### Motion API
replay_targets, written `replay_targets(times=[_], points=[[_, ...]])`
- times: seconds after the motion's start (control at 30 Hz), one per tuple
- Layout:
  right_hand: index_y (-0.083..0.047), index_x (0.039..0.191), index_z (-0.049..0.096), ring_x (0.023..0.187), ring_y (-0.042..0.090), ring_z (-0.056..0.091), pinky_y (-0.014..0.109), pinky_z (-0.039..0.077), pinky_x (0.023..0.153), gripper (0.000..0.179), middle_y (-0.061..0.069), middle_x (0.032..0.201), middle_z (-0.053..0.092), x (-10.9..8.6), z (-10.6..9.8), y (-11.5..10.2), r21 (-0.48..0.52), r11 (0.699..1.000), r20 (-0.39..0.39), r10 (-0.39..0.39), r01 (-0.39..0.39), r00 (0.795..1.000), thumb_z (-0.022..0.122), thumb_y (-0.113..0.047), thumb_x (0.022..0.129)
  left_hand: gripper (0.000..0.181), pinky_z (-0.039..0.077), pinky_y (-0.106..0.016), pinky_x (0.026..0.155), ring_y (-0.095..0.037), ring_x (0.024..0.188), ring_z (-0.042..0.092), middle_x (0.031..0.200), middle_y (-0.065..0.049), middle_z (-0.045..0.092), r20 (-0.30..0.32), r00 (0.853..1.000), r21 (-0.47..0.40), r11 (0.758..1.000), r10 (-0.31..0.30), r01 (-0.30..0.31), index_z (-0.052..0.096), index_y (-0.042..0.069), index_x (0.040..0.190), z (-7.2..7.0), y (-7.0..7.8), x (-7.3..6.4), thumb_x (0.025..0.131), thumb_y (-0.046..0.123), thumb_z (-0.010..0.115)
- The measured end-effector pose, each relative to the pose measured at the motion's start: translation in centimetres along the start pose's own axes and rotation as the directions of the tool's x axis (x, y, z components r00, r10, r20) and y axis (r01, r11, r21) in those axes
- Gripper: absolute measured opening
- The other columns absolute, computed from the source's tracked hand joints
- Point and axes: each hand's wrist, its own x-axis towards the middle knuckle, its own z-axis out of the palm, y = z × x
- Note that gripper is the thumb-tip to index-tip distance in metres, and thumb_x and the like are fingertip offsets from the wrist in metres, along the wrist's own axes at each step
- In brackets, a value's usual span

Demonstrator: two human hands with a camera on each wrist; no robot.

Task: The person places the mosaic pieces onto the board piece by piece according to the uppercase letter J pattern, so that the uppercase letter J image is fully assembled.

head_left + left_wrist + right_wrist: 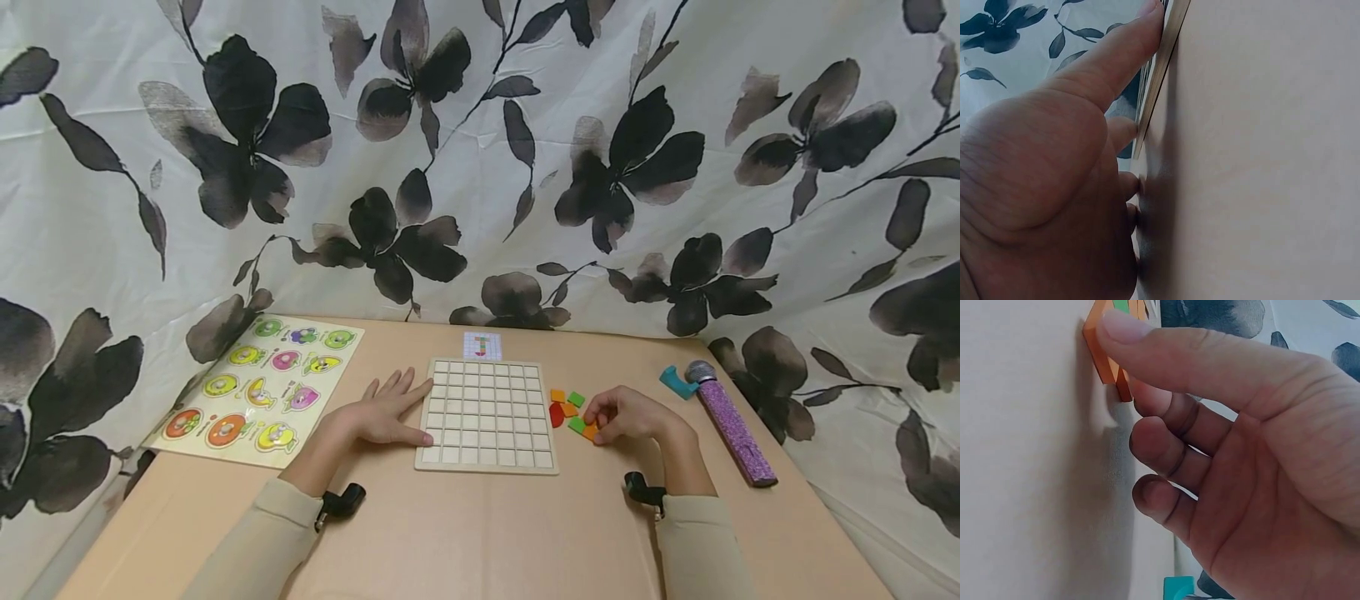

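A pale board (487, 417) marked with a grid of squares lies in the middle of the table. My left hand (386, 412) is spread at its left side, with the thumb and index fingertip on the board's edge; the left wrist view shows the thumb (1116, 59) against that edge. My right hand (626, 417) is at the small coloured tiles right of the board. Its thumb and fingers pinch an orange tile (1097, 344), while the other fingers curl loosely. Next to it lie a green tile (576, 425), a red piece (556, 415) and several more orange and green tiles.
A small card (482, 345) with a coloured figure on a grid lies behind the board. On the left is a sheet of fruit pictures (277, 367). A purple glittery microphone (735, 429) and a teal curved piece (677, 382) lie at the right. Floral cloth hangs behind the table.
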Motion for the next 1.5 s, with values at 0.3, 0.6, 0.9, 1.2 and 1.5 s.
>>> replay_targets(times=[0.3, 0.6, 0.9, 1.2, 1.5], points=[[0.000, 0.103, 0.072, 0.078, 0.021, 0.054, 0.025, 0.048, 0.067, 0.026, 0.003, 0.081, 0.059, 0.0, -0.2, 0.2, 0.022, 1.000, 0.015, -0.005, 0.005, 1.000, 0.085, 0.000, 0.081, 0.112, -0.009, -0.072, 0.123, -0.047, 0.160, -0.008, 0.173, -0.026, -0.001, -0.005, 1.000, -0.026, 0.999, 0.030, -0.030, 0.021, 0.020, 0.168, -0.5, 0.5, -0.4, 0.083, 0.073, 0.071], [0.000, 0.102, 0.071, 0.077, 0.022, 0.054, 0.027, 0.048, 0.067, 0.026, 0.005, 0.080, 0.059, 0.0, -0.1, 0.4, 0.023, 1.000, 0.015, -0.004, 0.004, 1.000, 0.086, 0.001, 0.080, 0.116, -0.008, -0.066, 0.126, -0.039, 0.162, -0.009, 0.175, -0.017, -0.004, -0.024, 1.000, -0.015, 1.000, 0.002, -0.002, 0.019, 0.025, 0.168, 0.6, -0.8, 0.7, 0.079, 0.079, 0.070], [0.000, 0.097, 0.071, 0.075, 0.020, 0.054, 0.027, 0.047, 0.068, 0.022, 0.004, 0.078, 0.059, 0.0, 0.2, 0.4, 0.018, 1.000, 0.026, -0.001, 0.000, 1.000, 0.085, 0.001, 0.081, 0.113, -0.011, -0.065, 0.126, -0.038, 0.162, -0.010, 0.175, -0.017, -0.004, -0.019, 1.000, -0.004, 1.000, 0.000, 0.000, 0.018, 0.026, 0.168, 0.8, -1.0, 0.8, 0.081, 0.075, 0.071], [0.000, 0.102, 0.073, 0.073, 0.019, 0.054, 0.027, 0.048, 0.067, 0.026, 0.004, 0.077, 0.060, -0.1, 0.2, 0.2, 0.028, 1.000, 0.022, 0.010, -0.011, 1.000, 0.086, 0.001, 0.080, 0.111, -0.007, -0.070, 0.124, -0.045, 0.161, -0.007, 0.174, -0.024, -0.001, -0.005, 1.000, 0.000, 1.000, 0.011, -0.011, 0.020, 0.019, 0.168, -0.1, 0.1, 0.0, 0.084, 0.070, 0.072], [0.000, 0.098, 0.071, 0.076, 0.021, 0.055, 0.031, 0.049, 0.071, 0.024, 0.006, 0.079, 0.061, -0.1, 0.2, -0.1, 0.027, 1.000, 0.021, -0.002, 0.001, 1.000, 0.085, 0.003, 0.079, 0.111, -0.008, -0.072, 0.123, -0.048, 0.160, -0.006, 0.173, -0.027, 0.000, -0.021, 0.999, -0.019, 0.999, 0.044, -0.044, 0.021, 0.019, 0.168, 0.0, -0.1, -0.2, 0.084, 0.074, 0.069]])
